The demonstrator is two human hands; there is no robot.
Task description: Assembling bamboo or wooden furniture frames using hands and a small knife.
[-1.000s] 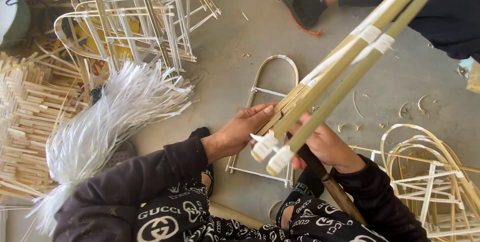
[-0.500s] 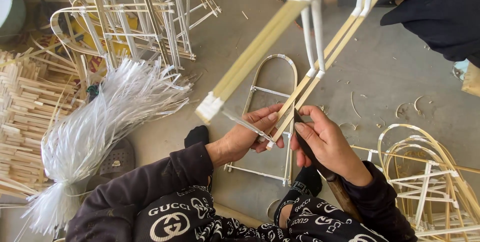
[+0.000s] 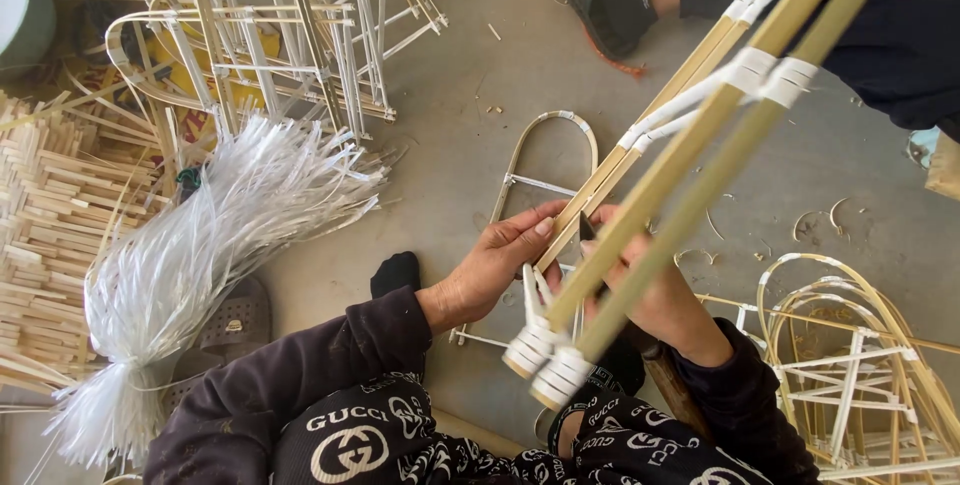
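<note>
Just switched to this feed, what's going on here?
A person seated on the floor holds a frame of bamboo sticks bound with white strips. The left hand grips one stick; the right hand holds it from the other side. A bundle of white plastic strips lies to the left, finished frames beyond.

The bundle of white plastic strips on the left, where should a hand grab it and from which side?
Probably at the tied neck of the strip bundle, near its lower end, coming from above. There the strips are cinched narrow, while towards the upper right they fan out loose and would likely slip apart.
</note>
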